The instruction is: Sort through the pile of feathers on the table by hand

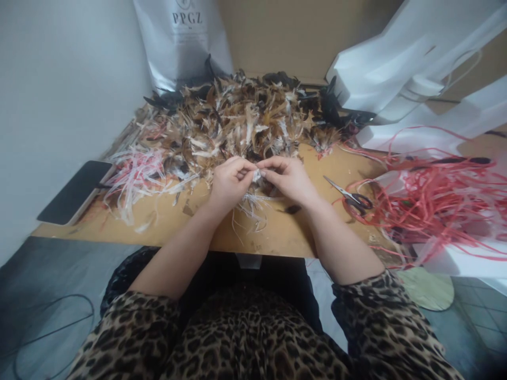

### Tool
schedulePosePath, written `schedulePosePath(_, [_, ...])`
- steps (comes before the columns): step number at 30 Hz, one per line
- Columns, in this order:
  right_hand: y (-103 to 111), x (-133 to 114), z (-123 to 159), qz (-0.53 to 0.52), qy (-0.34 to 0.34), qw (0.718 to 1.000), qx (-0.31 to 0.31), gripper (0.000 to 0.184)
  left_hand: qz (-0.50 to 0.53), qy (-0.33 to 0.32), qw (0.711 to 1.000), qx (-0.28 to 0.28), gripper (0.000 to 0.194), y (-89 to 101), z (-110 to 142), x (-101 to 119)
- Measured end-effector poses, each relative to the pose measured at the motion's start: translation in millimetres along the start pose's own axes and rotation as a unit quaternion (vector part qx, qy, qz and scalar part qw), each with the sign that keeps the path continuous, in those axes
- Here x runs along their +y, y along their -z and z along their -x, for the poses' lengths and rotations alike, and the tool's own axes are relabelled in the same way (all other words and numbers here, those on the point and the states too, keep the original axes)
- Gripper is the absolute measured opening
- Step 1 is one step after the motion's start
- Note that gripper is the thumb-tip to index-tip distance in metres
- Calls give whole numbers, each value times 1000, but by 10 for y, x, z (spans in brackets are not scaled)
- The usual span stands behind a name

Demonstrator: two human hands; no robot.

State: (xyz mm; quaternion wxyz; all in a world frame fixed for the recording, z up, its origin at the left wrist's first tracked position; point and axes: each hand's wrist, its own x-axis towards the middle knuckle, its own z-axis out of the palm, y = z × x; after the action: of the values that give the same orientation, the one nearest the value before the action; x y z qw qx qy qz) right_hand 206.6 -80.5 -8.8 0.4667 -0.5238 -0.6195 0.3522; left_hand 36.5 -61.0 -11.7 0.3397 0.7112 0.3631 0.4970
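Over the front of the wooden table, my left hand (pixel 233 182) and my right hand (pixel 288 179) meet fingertip to fingertip, both pinched closed. Between them is a small whitish tuft (pixel 257 175), which looks like a feather; its exact form is mostly covered by my fingers. Just behind the hands spreads a large heap of brown, white and black feathers (pixel 241 113). Below the fingers, thin white strands (pixel 253 208) lie loose on the tabletop.
Scissors (pixel 350 196) lie right of my hands, beside a tangle of red plastic strips (pixel 443 200). At left are a phone (pixel 75 192) and pink-white strips (pixel 137 177). A white printed bag (pixel 184 47) stands behind the feathers. White sheeting (pixel 380 68) occupies the back right.
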Motion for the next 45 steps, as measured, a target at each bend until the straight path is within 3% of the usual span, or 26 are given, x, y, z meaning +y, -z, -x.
schedulePosePath(7, [14, 37, -12, 48, 40, 998, 9, 9, -1, -3, 1000, 7, 3, -20, 0, -76])
schedulePosePath(11, [4, 75, -26, 116, 136, 983, 36, 5, 58, 51, 997, 6, 4, -38, 7, -87])
schedulePosePath(15, [0, 120, -44, 141, 196, 965, 106, 6, 93, 86, 992, 13, 4, -41, 8, -46])
schedulePosePath(19, [14, 129, -53, 161, 189, 957, 150, 7, 123, 116, 985, 21, 6, -37, -6, -32])
schedulePosePath(28, [28, 135, -53, 164, 201, 951, 170, 8, 190, 190, 963, 4, 14, -41, -55, -24])
schedulePosePath(42, [22, 150, -59, 174, 211, 944, 184, 9, 218, 193, 956, -15, 22, -36, -68, -72])
schedulePosePath(45, [21, 151, -55, 169, 215, 944, 186, 8, 252, 211, 944, -21, 27, -35, -70, -99])
